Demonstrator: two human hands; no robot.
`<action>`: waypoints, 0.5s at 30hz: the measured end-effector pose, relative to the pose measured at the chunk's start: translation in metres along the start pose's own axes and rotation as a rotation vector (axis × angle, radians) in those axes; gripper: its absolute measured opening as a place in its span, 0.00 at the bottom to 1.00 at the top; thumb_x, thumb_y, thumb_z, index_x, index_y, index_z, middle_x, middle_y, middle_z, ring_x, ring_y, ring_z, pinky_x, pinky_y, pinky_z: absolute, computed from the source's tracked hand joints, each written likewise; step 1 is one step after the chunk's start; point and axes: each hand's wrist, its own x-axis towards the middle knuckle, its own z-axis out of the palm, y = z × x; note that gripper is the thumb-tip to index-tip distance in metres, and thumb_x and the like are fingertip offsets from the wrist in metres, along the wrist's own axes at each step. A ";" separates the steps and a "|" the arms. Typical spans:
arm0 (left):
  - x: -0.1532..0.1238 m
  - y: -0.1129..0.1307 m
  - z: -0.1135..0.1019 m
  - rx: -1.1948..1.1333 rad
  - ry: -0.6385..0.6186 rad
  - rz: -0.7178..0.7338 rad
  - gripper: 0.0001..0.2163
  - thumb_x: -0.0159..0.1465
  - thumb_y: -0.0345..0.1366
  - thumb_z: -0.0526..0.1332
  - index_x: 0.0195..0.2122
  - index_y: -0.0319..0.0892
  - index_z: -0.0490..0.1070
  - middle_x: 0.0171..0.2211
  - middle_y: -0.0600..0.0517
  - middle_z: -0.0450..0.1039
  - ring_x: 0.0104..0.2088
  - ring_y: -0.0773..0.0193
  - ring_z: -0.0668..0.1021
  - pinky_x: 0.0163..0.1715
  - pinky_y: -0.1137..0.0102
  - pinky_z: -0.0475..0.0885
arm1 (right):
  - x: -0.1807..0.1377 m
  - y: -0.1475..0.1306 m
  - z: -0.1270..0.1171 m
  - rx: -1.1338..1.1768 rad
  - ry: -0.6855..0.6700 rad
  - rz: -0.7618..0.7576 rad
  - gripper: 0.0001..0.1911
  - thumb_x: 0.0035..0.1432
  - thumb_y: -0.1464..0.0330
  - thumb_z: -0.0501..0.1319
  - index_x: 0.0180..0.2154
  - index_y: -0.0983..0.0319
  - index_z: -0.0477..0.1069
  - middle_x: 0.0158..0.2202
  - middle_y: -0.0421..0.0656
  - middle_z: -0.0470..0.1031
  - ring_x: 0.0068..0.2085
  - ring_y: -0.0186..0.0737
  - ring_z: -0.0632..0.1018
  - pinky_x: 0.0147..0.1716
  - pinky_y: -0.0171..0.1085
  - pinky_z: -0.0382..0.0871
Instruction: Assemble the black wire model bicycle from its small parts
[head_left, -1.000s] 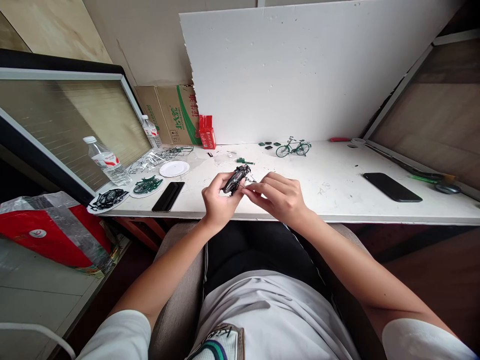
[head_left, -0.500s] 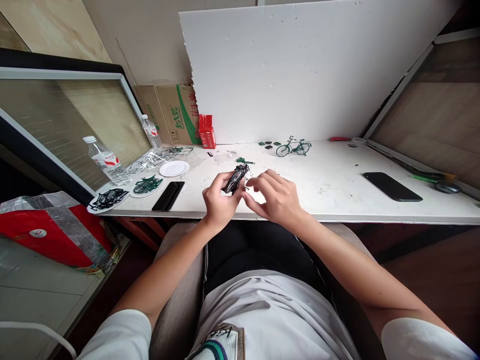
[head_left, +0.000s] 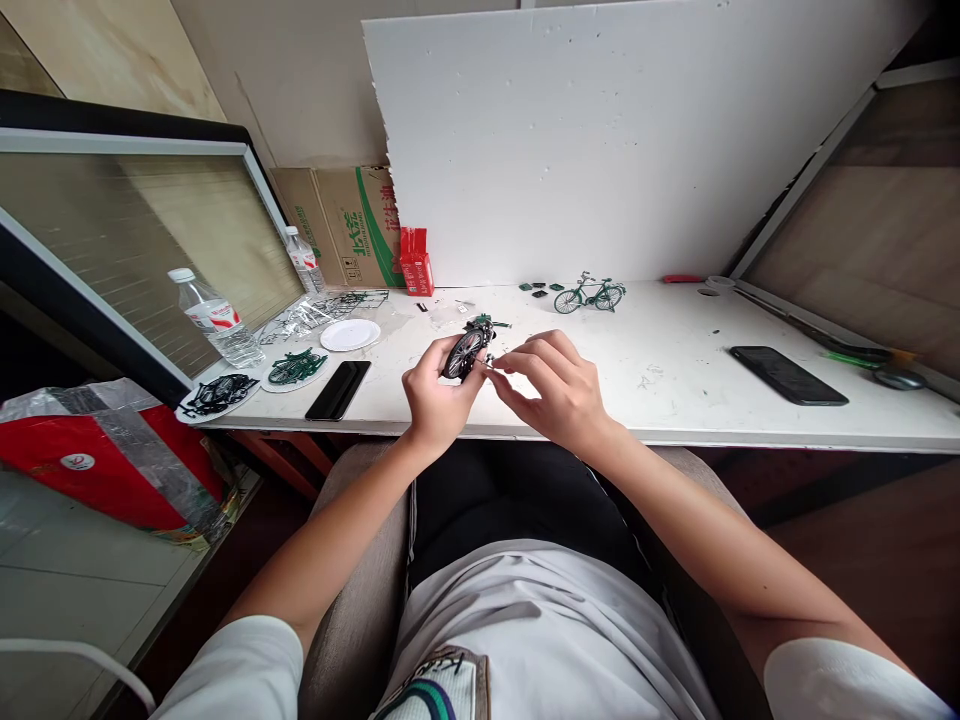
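Observation:
Above the front edge of the table, my left hand [head_left: 437, 397] is closed round a small black model bicycle [head_left: 466, 354], with a spoked wheel facing me. My right hand [head_left: 553, 387] is beside it, thumb and forefinger pinched together at the model's right side. Whether those fingertips grip a part of the bicycle or a separate tiny piece is too small to tell. Just behind the model lies a small green part [head_left: 480, 323], partly hidden by it. Farther back stands a green model bicycle [head_left: 589, 294], upright on the table.
On the left are plates of black parts [head_left: 218, 397] and green parts [head_left: 297, 369], a white plate [head_left: 350, 335], a phone [head_left: 338, 390] and water bottles [head_left: 217, 320]. A second phone [head_left: 789, 375] and a mouse [head_left: 898, 377] lie right. A white board [head_left: 600, 140] stands behind.
The black model bicycle has been turned in my left hand, so its wheel now shows more fully. My right thumb and forefinger have closed together at its right side.

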 end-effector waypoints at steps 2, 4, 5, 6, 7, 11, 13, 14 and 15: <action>-0.001 0.000 0.001 -0.015 -0.008 0.003 0.12 0.65 0.42 0.71 0.45 0.41 0.79 0.39 0.47 0.85 0.38 0.60 0.85 0.41 0.70 0.79 | -0.001 0.002 0.000 0.018 -0.003 0.004 0.11 0.68 0.69 0.69 0.50 0.56 0.74 0.37 0.44 0.79 0.40 0.45 0.77 0.36 0.43 0.72; -0.001 0.000 0.001 -0.035 -0.013 0.007 0.12 0.65 0.41 0.71 0.46 0.41 0.79 0.40 0.47 0.85 0.38 0.60 0.85 0.41 0.70 0.79 | -0.003 0.005 -0.001 0.036 -0.015 0.001 0.12 0.68 0.67 0.70 0.51 0.55 0.75 0.37 0.44 0.80 0.41 0.46 0.78 0.36 0.43 0.73; -0.002 0.000 0.001 -0.040 -0.013 0.007 0.12 0.65 0.41 0.72 0.46 0.41 0.79 0.40 0.47 0.85 0.38 0.60 0.85 0.41 0.70 0.79 | -0.003 0.007 -0.001 0.043 -0.024 -0.002 0.12 0.68 0.66 0.70 0.52 0.55 0.75 0.38 0.44 0.80 0.41 0.46 0.78 0.37 0.44 0.73; -0.002 0.000 0.001 -0.040 -0.014 0.005 0.12 0.65 0.41 0.72 0.46 0.41 0.79 0.40 0.47 0.85 0.38 0.60 0.85 0.42 0.70 0.79 | -0.004 0.008 -0.002 0.047 -0.031 -0.005 0.13 0.68 0.64 0.71 0.52 0.55 0.76 0.38 0.44 0.80 0.41 0.46 0.79 0.37 0.44 0.74; -0.002 0.000 0.001 -0.036 -0.015 0.002 0.12 0.65 0.41 0.72 0.46 0.41 0.79 0.40 0.47 0.85 0.38 0.60 0.85 0.42 0.69 0.79 | -0.004 0.009 -0.002 0.046 -0.035 -0.007 0.13 0.68 0.63 0.71 0.51 0.55 0.76 0.38 0.45 0.80 0.41 0.46 0.79 0.37 0.44 0.74; -0.004 -0.001 0.002 -0.020 -0.024 0.011 0.13 0.65 0.43 0.72 0.45 0.42 0.79 0.39 0.47 0.85 0.38 0.60 0.85 0.41 0.70 0.79 | -0.004 0.009 -0.001 0.012 -0.022 -0.032 0.09 0.68 0.63 0.71 0.46 0.56 0.76 0.35 0.44 0.80 0.37 0.44 0.78 0.34 0.42 0.72; -0.005 0.000 0.001 -0.014 -0.034 0.028 0.13 0.65 0.44 0.72 0.45 0.42 0.79 0.38 0.48 0.85 0.36 0.61 0.85 0.40 0.70 0.79 | -0.003 0.008 0.000 -0.013 -0.008 -0.050 0.06 0.68 0.65 0.71 0.42 0.57 0.75 0.32 0.43 0.79 0.35 0.42 0.77 0.32 0.41 0.70; -0.005 0.000 0.001 -0.006 -0.041 0.035 0.13 0.65 0.44 0.72 0.45 0.42 0.79 0.38 0.48 0.85 0.36 0.61 0.85 0.40 0.70 0.78 | -0.003 0.007 0.001 -0.026 -0.005 -0.050 0.07 0.68 0.65 0.70 0.39 0.57 0.74 0.31 0.42 0.78 0.34 0.42 0.76 0.31 0.40 0.68; -0.006 0.001 0.001 0.003 -0.047 0.042 0.13 0.65 0.44 0.72 0.45 0.42 0.79 0.37 0.48 0.85 0.35 0.61 0.84 0.40 0.70 0.78 | -0.003 0.006 0.001 -0.036 -0.007 -0.043 0.08 0.69 0.66 0.69 0.37 0.57 0.73 0.29 0.41 0.76 0.33 0.41 0.75 0.29 0.40 0.66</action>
